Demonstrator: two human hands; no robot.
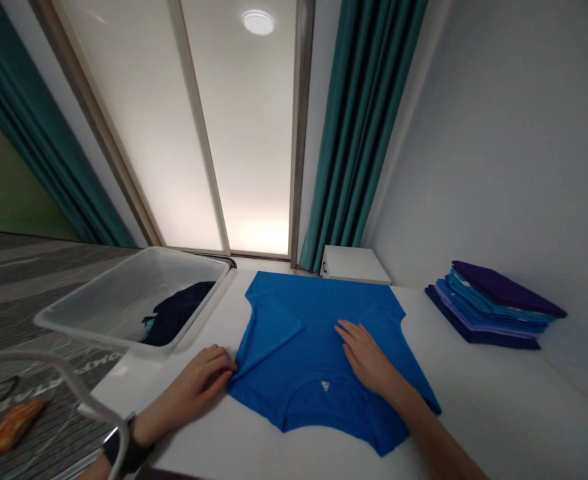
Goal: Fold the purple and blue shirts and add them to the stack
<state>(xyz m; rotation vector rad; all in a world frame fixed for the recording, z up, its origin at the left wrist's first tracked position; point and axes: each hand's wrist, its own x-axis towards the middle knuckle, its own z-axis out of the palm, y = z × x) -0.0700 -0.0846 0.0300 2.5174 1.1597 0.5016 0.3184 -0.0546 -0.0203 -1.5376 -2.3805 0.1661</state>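
A blue T-shirt (319, 333) lies spread on the white table, its neckline towards me and a small pale logo inside the collar. Its left sleeve is folded inward over the body. My left hand (201, 381), a dark band on its wrist, has its fingers curled together at the shirt's left edge, thumb and fingertips closed on the fabric. Flat on the shirt, right of its middle, rests my right hand (367, 357) with fingers stretched out.
A clear plastic bin (99, 300) with dark clothing (181, 313) stands at the left. Folded clothes in blue and purple (494, 307) are stacked at the right by the wall. A white box (355, 264) stands beyond the table (474, 407). A grey curved tube (74, 383) crosses the lower left.
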